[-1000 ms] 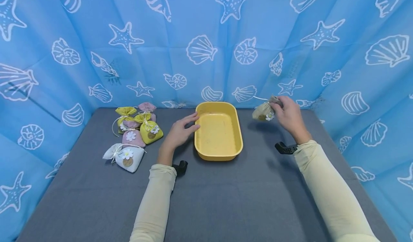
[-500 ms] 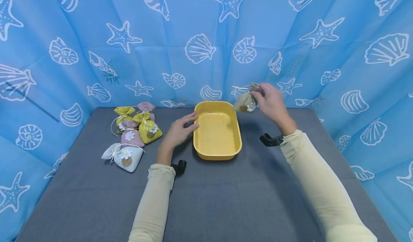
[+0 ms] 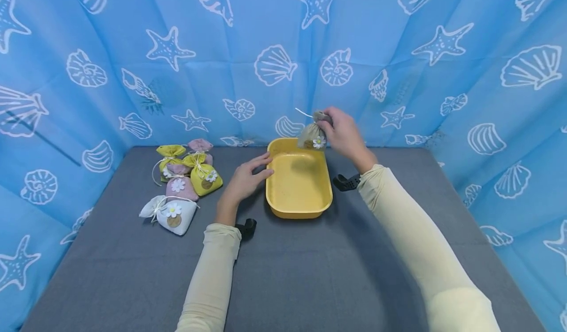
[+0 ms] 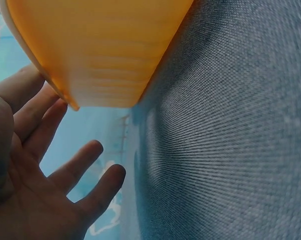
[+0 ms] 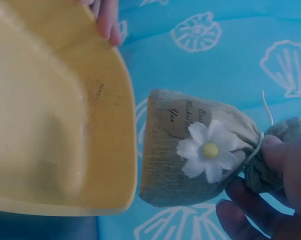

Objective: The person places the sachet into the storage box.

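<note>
My right hand pinches the gathered neck of a grey-green drawstring pouch. The pouch hangs over the far end of a yellow plastic tub. In the right wrist view a white flower with a yellow centre and a round brown label show on the pouch. My left hand touches the tub's left rim with its fingertips. From the left wrist camera, the fingers of that hand are spread, some of them against the rim of the tub.
Left of the tub lie several drawstring pouches: a white one, yellow ones and pink ones. They rest on a grey cloth-covered table. A blue curtain with shell and starfish prints stands behind.
My right hand has carried the grey-green pouch leftward, from right of the tub to above its far end. My left hand stays at the tub's left rim.
</note>
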### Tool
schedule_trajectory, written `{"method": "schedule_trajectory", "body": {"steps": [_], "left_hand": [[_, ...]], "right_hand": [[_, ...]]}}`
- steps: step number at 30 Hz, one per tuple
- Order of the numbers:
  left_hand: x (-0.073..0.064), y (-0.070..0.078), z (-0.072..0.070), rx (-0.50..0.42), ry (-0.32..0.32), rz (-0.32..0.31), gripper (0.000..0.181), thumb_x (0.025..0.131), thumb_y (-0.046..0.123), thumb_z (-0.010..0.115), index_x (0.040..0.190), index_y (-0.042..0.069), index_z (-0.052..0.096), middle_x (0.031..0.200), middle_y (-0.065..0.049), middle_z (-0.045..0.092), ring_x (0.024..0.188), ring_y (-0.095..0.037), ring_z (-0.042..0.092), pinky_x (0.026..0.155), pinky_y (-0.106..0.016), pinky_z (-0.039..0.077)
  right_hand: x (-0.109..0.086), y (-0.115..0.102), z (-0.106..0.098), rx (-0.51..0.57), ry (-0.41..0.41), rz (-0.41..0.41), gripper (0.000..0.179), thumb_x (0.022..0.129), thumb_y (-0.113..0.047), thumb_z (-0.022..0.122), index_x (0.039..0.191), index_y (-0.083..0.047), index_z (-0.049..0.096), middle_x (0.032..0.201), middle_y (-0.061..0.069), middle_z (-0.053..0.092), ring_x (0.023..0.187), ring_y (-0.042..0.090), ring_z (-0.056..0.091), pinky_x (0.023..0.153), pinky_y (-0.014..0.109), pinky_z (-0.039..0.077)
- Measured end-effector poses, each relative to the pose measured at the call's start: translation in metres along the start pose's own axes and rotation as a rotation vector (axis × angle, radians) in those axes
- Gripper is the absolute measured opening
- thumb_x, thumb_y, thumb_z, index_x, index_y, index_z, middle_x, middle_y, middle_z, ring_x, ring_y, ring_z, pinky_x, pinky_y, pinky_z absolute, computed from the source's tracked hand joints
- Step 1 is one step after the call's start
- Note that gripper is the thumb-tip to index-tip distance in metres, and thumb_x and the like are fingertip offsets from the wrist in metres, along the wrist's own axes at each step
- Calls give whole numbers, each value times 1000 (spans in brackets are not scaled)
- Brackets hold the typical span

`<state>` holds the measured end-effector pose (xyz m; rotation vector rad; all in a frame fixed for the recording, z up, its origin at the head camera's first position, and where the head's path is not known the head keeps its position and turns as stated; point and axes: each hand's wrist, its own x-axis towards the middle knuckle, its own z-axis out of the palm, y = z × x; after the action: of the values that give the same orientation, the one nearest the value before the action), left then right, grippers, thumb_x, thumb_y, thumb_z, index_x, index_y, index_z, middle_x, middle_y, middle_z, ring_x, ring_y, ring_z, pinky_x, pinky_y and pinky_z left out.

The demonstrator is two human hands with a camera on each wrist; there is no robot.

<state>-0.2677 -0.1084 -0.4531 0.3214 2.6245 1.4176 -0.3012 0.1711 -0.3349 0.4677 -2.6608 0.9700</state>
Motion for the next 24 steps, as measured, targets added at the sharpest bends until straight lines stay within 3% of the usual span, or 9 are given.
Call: {"method": "schedule_trajectory", "body": {"steps": [5, 12, 24], "left_hand": [[1, -1, -2, 6, -6, 3, 54, 101, 43, 63, 150, 26, 52, 162, 24, 35, 158, -22, 24, 126, -59, 22], [3, -3, -1, 18, -21, 28, 53, 101, 42, 62, 151, 26, 52, 162, 25, 35, 159, -21, 24, 126, -58, 22], [2, -3, -1, 21, -31, 39, 55, 102, 45, 61, 151, 25, 51, 163, 23, 34, 159, -21, 23, 127, -58, 22]], "right_hand": [[13, 4, 11, -35, -108, 2, 24, 106, -15, 55, 122, 2, 61, 120, 23, 67, 108, 37, 64, 95, 51, 52], [16, 18, 28, -62, -236, 48, 23, 108, -15, 50, 122, 0, 59, 115, 22, 65, 99, 35, 62, 84, 48, 51], [18, 31, 51, -109, -317, 118, 27, 106, -14, 54, 128, 2, 59, 126, 24, 65, 113, 37, 63, 97, 49, 53]]}}
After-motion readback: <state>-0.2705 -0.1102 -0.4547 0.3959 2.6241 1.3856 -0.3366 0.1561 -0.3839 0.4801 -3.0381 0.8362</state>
